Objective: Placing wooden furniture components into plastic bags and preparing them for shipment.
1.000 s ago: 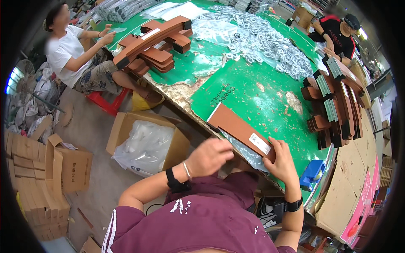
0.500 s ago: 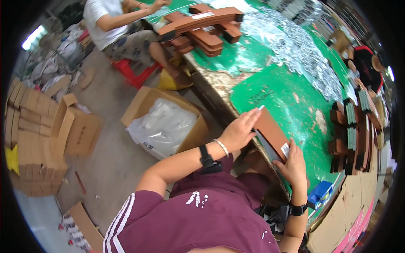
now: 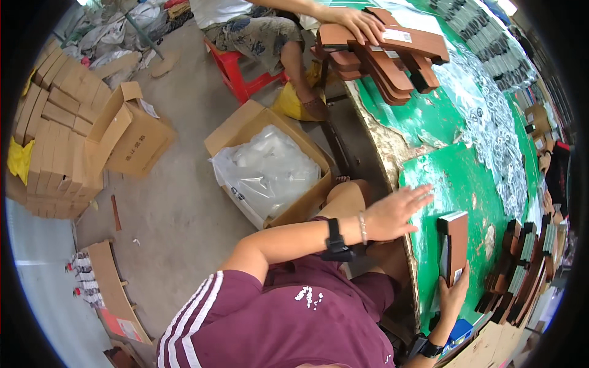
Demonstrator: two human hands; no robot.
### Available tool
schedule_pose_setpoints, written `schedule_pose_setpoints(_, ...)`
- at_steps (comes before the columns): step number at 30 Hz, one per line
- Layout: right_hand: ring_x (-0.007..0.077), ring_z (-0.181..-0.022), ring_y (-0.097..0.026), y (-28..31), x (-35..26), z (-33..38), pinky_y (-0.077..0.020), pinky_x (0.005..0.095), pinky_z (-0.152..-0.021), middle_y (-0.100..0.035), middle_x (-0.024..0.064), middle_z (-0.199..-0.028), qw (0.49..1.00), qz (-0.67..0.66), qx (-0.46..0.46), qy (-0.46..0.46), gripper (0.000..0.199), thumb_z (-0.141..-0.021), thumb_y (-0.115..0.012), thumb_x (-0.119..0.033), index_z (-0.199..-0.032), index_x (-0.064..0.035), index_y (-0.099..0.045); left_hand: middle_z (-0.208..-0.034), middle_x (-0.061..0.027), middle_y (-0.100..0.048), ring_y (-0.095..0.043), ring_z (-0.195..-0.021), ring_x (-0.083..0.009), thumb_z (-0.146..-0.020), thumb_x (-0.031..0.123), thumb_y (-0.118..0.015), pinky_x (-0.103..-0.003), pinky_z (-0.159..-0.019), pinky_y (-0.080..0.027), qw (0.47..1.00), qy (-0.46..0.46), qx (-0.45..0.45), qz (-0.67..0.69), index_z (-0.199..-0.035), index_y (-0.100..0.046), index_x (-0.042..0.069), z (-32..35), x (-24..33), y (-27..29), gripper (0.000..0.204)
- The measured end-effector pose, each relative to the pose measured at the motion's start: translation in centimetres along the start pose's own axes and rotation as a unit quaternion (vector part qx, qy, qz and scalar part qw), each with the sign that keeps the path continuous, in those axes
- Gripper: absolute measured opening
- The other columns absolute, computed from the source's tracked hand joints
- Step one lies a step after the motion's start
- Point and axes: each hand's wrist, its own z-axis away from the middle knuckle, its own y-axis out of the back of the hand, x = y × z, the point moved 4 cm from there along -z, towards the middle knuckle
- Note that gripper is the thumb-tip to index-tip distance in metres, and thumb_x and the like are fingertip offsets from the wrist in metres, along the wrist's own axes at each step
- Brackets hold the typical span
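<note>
Gripping the lower end of a brown piece (image 3: 456, 239) in the right hand (image 3: 454, 294), over the green tabletop (image 3: 438, 175) near its body-side edge; holding the left hand (image 3: 396, 213) empty, fingers spread, above that edge.

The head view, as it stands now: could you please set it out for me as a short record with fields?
Left grip: bare hand, fingers spread, nothing visible held, above the table's near edge
Right grip: bare hand, closed around the near end of the brown piece
Brown piece: long, with a white label near the held end
Work surface: green table, top worn through in patches
Far stack: crossed brown pieces
Floor, left of table: open carton with clear plastic inside
</note>
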Motion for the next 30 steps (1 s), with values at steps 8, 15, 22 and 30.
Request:
schedule_pose_setpoints(8, 0.0415, -0.123, -0.040, 2.1, -5.1, -2.0, -0.0326, 0.0471, -0.103, -0.042, 0.0234, -0.136, 0.988, 0.085, 0.087, 0.090, 0.082, -0.075, -0.073, -0.022, -0.142, -0.0022, -0.031, -0.122, -0.0214, -0.054, -0.052, -0.112, -0.0381, -0.083, 0.016, -0.060, -0.039, -0.097, -0.042, 0.900, 0.398, 0.140, -0.114, -0.121, -0.051, 0.000, 18.5, -17.8, 11.9, 0.042)
schedule_pose_setpoints(15, 0.0417, -0.125, -0.039, -5.9, -20.0, -6.1, -0.0329, 0.0489, -0.103, -0.040, 0.0226, -0.135, 0.943, 0.028, -0.092, 0.318, 0.067, -0.078, -0.071, -0.019, -0.134, 0.0007, -0.040, -0.119, -0.0237, -0.055, -0.050, -0.113, -0.0374, -0.076, 0.035, -0.069, -0.041, -0.097, -0.041, 0.676, 0.702, -0.146, -0.167, -0.114, -0.057, -0.003, 40.2, -27.6, 9.0, 0.054)
schedule_pose_setpoints(22, 0.0403, -0.119, -0.039, -9.6, -21.5, -9.1, -0.0344, 0.0519, -0.098, -0.038, 0.0231, -0.130, 0.931, 0.094, -0.076, 0.344, 0.068, -0.080, -0.071, -0.031, -0.131, 0.0017, -0.042, -0.123, -0.0158, -0.051, -0.042, -0.123, -0.0341, -0.078, 0.040, -0.066, -0.051, -0.105, -0.029, 0.544, 0.753, -0.258, -0.265, -0.116, -0.058, 0.004, 40.8, -28.3, 8.9, 0.053)
schedule_pose_setpoints(30, 0.0426, -0.116, -0.039, -9.9, -19.9, -8.9, -0.0336, 0.0557, -0.096, -0.039, 0.0249, -0.128, 0.937, 0.065, -0.084, 0.334, 0.060, -0.082, -0.068, -0.028, -0.129, 0.0019, -0.043, -0.156, -0.0106, -0.006, -0.013, -0.142, -0.0334, -0.083, 0.016, -0.059, -0.063, -0.106, -0.020, 0.671, 0.593, -0.199, -0.400, -0.149, -0.017, 0.022, 36.0, -37.9, 6.9, 0.078)
